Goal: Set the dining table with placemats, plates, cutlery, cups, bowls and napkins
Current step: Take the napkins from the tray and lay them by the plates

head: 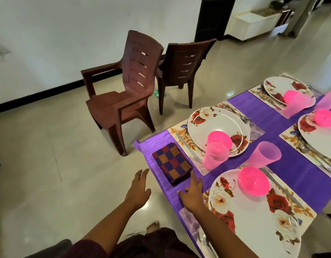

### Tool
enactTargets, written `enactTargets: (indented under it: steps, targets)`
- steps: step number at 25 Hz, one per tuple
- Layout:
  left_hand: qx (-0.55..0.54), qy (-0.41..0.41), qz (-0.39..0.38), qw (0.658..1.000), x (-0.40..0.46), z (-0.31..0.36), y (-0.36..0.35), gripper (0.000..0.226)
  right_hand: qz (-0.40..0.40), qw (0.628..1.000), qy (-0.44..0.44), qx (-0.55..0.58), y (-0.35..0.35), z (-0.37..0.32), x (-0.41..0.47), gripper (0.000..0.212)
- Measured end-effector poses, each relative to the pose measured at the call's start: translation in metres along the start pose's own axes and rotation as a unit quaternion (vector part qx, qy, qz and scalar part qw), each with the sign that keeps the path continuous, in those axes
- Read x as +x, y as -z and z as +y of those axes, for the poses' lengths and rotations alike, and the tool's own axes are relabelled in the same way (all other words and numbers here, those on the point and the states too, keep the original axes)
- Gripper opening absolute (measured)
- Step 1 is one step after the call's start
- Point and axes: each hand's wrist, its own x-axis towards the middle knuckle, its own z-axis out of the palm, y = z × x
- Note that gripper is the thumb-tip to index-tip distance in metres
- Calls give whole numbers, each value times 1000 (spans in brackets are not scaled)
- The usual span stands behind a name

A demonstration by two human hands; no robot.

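Note:
A folded stack of checked napkins (172, 162) in purple, red and orange lies on the purple tablecloth (269, 112) near the table's left corner. My right hand (191, 192) hovers over the cloth just below the napkins with fingers spread, holding nothing. My left hand (138, 189) is open in the air off the table's edge, left of the napkins. Floral placemats (179, 135) carry floral plates (216, 123), pink bowls (253, 180), pink cups (215, 155) and cutlery (187, 148). A spoon (203, 239) lies by the nearest plate (254, 215).
Two brown plastic chairs (127, 97) stand on the tiled floor left of the table; the darker chair (181, 69) is behind. A white cabinet (254, 25) is at the far right. My bare foot (153, 225) shows below.

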Motion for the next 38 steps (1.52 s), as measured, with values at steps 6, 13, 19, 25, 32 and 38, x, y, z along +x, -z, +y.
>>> enactTargets:
  steps: [6, 13, 19, 25, 32, 38]
  targets:
    - [-85, 77, 126, 985, -55, -29, 14, 71, 31, 986, 134, -98, -11, 4, -57, 85]
    - [-81, 160, 242, 954, -169, -57, -5, 64, -49, 943, 294, -151, -37, 0, -97, 73]
    - [-85, 320, 314, 890, -289, -106, -7, 61, -193, 887, 347, -236, -111, -16, -131, 63]
    - [-164, 455, 379, 789, -377, -167, -4, 55, -328, 789, 411, -317, -195, -55, -164, 53]
    - [-208, 515, 412, 723, -422, -258, 31, 49, -441, 678, 451, -377, -325, -123, -180, 46]
    - [-235, 564, 350, 710, -454, -346, 58, 45, -481, 592, 478, -436, -439, -181, -196, 39]
